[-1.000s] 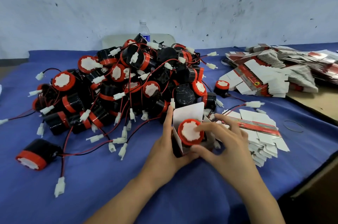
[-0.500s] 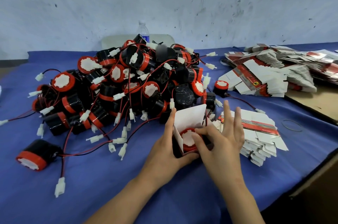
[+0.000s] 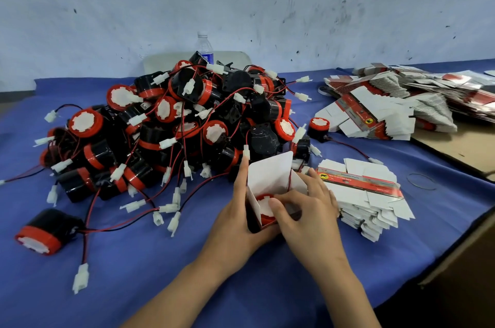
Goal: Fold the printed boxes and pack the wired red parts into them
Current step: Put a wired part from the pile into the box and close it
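Cardboard box (image 3: 270,175): white inside and open at the top, it stands between both hands. Its tall back flap is upright just past the fingertips.
Left hand (image 3: 235,226): grips the box's left side, with the forefinger stretched up along the edge.
Right hand (image 3: 308,215): the thumb presses down inside the box, and the other fingers curl over the right wall.
Red part (image 3: 263,207): sits low in the box under the right thumb, white face up and only partly visible.
Wire (image 3: 290,180): a thin red line climbs the box's far right corner beside the right fingers; its plug cannot be seen.
Pile of parts (image 3: 174,126): black and red, with tangled leads, heaped beyond the left fingertips.
Flat boxes (image 3: 367,193): a stack just right of the right knuckles.
Step, as judged: the part is being seated; the lead is not yet tucked in and the flaps are open.
Risk, wire: if the lead hangs outside, the lid could pinch it or fail to close.
Risk, box: pushing hard with the thumb could burst the bottom or buckle the thin walls.
Risk, pile: a loose lead near the left forefinger could snag the box.
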Demonstrator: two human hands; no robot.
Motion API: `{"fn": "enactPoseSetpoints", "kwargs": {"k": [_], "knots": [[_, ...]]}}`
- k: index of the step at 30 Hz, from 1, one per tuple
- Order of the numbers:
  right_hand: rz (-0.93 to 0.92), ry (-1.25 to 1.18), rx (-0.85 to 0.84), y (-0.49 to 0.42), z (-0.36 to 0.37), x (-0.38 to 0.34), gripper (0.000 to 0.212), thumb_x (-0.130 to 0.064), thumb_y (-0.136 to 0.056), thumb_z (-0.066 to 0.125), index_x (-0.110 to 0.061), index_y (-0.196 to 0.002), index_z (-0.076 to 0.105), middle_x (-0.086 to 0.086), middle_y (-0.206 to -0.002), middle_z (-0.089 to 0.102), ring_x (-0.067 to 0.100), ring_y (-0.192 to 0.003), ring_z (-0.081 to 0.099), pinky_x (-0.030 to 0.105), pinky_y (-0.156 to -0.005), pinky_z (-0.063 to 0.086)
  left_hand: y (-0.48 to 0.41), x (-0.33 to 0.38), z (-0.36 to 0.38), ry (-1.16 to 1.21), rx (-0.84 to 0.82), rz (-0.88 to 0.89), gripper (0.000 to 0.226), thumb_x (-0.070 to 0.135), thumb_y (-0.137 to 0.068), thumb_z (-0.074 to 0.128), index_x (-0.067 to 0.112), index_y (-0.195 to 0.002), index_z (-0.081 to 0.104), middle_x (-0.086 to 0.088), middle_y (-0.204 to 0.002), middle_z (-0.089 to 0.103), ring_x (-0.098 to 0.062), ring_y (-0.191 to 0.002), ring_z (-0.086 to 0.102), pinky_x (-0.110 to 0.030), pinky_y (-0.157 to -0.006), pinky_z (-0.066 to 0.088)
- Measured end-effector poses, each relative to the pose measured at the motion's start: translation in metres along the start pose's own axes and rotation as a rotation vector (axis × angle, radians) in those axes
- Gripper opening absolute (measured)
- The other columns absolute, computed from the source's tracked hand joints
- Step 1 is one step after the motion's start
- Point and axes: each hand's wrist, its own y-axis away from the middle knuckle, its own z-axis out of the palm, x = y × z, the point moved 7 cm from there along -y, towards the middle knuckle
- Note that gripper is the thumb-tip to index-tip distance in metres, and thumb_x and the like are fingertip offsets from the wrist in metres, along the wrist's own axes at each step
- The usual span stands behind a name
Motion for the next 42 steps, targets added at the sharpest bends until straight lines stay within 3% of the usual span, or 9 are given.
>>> {"fn": "enactPoseSetpoints", "kwargs": {"k": [3, 5, 10, 15, 19, 22, 26, 32, 42], "knots": [[0.033, -0.064, 0.001, -0.001, -0.001, 0.003, 0.012, -0.032, -0.086, 0.066, -0.027, -0.090, 0.076, -0.007, -0.147, 0.038, 0.011, -0.144, 0.014, 0.045, -0.116, 0.016, 0.003, 0.011, -0.002, -0.094, 0.031, 0.084, 0.105, 0.053, -0.074, 0.074, 0.066, -0.139, -0.007, 0.022, -0.148, 0.034, 0.013, -0.122, 0.045, -0.002, -0.089, 0.039], [0.065, -0.129, -0.032, -0.002, 0.000, 0.006, 0.010, -0.029, -0.086, 0.065, -0.027, -0.088, 0.075, -0.006, -0.149, 0.035, 0.015, -0.143, 0.020, 0.046, -0.112, 0.027, 0.005, 0.023, -0.002, -0.207, 0.046, 0.223, 0.081, 0.039, -0.079, 0.071, 0.066, -0.137, 0.021, 0.020, -0.157, 0.010, 0.016, -0.127, 0.037, -0.001, -0.092, 0.037], [0.053, -0.181, -0.091, -0.003, 0.002, 0.007, 0.013, -0.016, -0.084, 0.065, -0.026, -0.085, 0.074, -0.013, -0.147, 0.035, 0.010, -0.136, 0.032, 0.036, -0.102, 0.043, 0.006, 0.032, -0.004, -0.395, 0.083, 0.264, 0.019, 0.019, -0.079, 0.078, 0.023, -0.097, 0.072, -0.004, -0.161, 0.010, -0.018, -0.107, 0.064, -0.034, -0.086, 0.055], [0.125, -0.659, 0.050, -0.009, -0.015, 0.011, 0.027, 0.000, -0.079, 0.053, -0.020, -0.082, 0.070, -0.016, -0.112, 0.066, 0.000, -0.106, 0.059, 0.015, -0.075, 0.049, 0.005, 0.038, -0.003, -0.432, 0.058, 0.305, 0.013, 0.027, -0.083, 0.074, 0.015, -0.084, 0.071, -0.011, -0.159, 0.017, -0.025, -0.100, 0.066, -0.039, -0.079, 0.056], [0.358, -1.055, 0.161, -0.013, -0.022, 0.037, 0.032, -0.006, -0.088, 0.057, -0.029, -0.110, 0.058, 0.002, -0.111, 0.070, 0.018, -0.106, 0.065, 0.033, -0.088, 0.053, 0.009, 0.043, 0.006, -0.464, -0.049, 0.435, 0.022, 0.037, -0.088, 0.065, 0.018, -0.078, 0.063, -0.015, -0.159, 0.019, -0.021, -0.099, 0.066, -0.032, -0.068, 0.054], [0.402, -1.151, 0.265, -0.014, -0.029, 0.045, 0.036, -0.010, -0.092, 0.058, -0.025, -0.124, 0.052, 0.003, -0.095, 0.074, 0.016, -0.088, 0.071, 0.027, -0.071, 0.057, 0.012, 0.043, 0.011, -0.449, -0.114, 0.471, 0.019, 0.041, -0.093, 0.057, 0.024, -0.084, 0.058, -0.013, -0.160, 0.013, -0.013, -0.108, 0.062, -0.021, -0.078, 0.050], [0.235, -0.929, 0.411, -0.014, -0.051, 0.035, 0.019, -0.009, -0.092, 0.059, -0.014, -0.109, 0.067, -0.004, -0.075, 0.073, 0.009, -0.072, 0.068, 0.017, -0.060, 0.052, 0.011, 0.041, 0.011, -0.463, -0.088, 0.448, 0.021, 0.039, -0.092, 0.056, 0.020, -0.085, 0.063, -0.016, -0.160, 0.014, -0.015, -0.113, 0.059, -0.023, -0.077, 0.050], [-0.020, -0.537, 0.502, -0.005, -0.057, 0.008, 0.027, -0.008, -0.088, 0.064, -0.034, -0.093, 0.060, -0.013, -0.087, 0.069, 0.005, -0.081, 0.066, 0.023, -0.073, 0.051, 0.007, 0.039, 0.009, -0.484, -0.035, 0.402, 0.014, 0.029, -0.089, 0.065, 0.016, -0.088, 0.067, -0.020, -0.158, 0.014, -0.026, -0.099, 0.066, -0.035, -0.071, 0.054], [-0.091, -0.581, 0.377, -0.003, -0.052, 0.004, 0.043, -0.002, -0.088, 0.063, -0.044, -0.085, 0.055, -0.016, -0.087, 0.067, 0.005, -0.079, 0.067, 0.021, -0.070, 0.053, 0.008, 0.039, 0.009, -0.481, -0.004, 0.408, 0.017, 0.029, -0.089, 0.064, 0.018, -0.079, 0.056, -0.017, -0.159, 0.014, -0.024, -0.094, 0.066, -0.035, -0.064, 0.053]]}}
